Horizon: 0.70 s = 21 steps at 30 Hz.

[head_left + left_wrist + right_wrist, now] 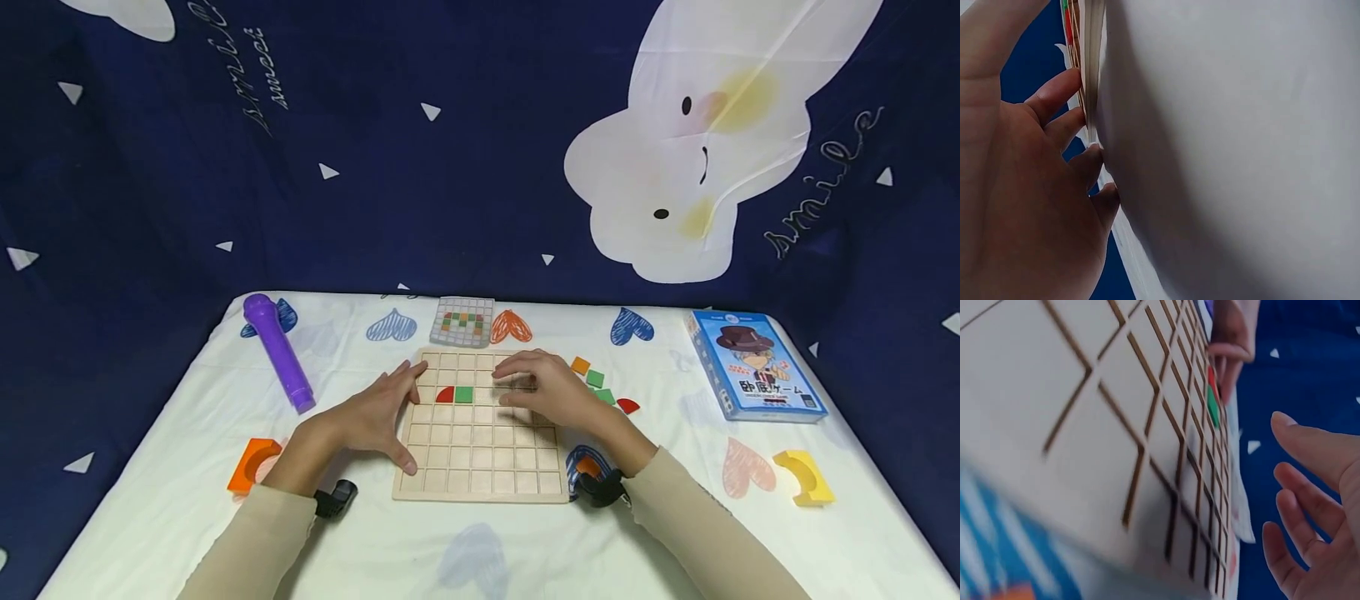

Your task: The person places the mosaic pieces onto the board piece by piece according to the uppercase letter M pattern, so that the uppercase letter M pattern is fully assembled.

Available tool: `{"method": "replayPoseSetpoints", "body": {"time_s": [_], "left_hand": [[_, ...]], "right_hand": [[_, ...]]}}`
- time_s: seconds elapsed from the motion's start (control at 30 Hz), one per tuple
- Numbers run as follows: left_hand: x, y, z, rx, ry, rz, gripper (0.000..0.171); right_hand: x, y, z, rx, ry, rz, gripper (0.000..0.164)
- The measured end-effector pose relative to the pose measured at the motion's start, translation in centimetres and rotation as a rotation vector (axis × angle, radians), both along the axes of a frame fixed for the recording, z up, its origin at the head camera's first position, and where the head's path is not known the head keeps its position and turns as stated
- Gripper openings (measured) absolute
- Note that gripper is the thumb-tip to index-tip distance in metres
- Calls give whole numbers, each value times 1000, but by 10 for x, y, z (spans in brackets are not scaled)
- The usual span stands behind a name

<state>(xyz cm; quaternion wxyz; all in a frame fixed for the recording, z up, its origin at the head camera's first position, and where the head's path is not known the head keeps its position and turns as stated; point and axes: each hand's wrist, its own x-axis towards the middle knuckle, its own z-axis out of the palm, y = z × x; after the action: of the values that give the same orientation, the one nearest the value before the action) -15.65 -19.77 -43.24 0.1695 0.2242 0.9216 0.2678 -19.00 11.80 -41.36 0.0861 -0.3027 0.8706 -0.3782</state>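
Note:
A wooden grid board lies flat in the middle of the table. In one of its upper rows, a red quarter-round tile and a green square tile sit side by side. My left hand spreads along the board's left side, fingertips and thumb touching its edge; the left wrist view shows the fingers against that edge. Over the board's upper right, my right hand hovers with fingers loosely bent. The right wrist view shows its thumb apart from the fingers and nothing between them.
Right of the board lie an orange tile, green tiles and a red tile. A pattern card lies behind the board. Farther out are a purple microphone, orange block, boxed game and yellow block.

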Motion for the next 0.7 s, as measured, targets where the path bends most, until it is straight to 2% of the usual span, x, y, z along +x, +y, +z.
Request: {"method": "replayPoseSetpoints", "body": {"time_s": [0.23,0.4,0.7], "left_hand": [[0,-1,0,-4,0,0,90],[2,-2,2,1,1,-4,89],[1,0,1,11,9,-6,90]], "right_hand": [[-1,28,7,3,38,-57,37],[-3,46,7,4,15,-104,38],[-17,85,2,7,11,-164,39]]}}
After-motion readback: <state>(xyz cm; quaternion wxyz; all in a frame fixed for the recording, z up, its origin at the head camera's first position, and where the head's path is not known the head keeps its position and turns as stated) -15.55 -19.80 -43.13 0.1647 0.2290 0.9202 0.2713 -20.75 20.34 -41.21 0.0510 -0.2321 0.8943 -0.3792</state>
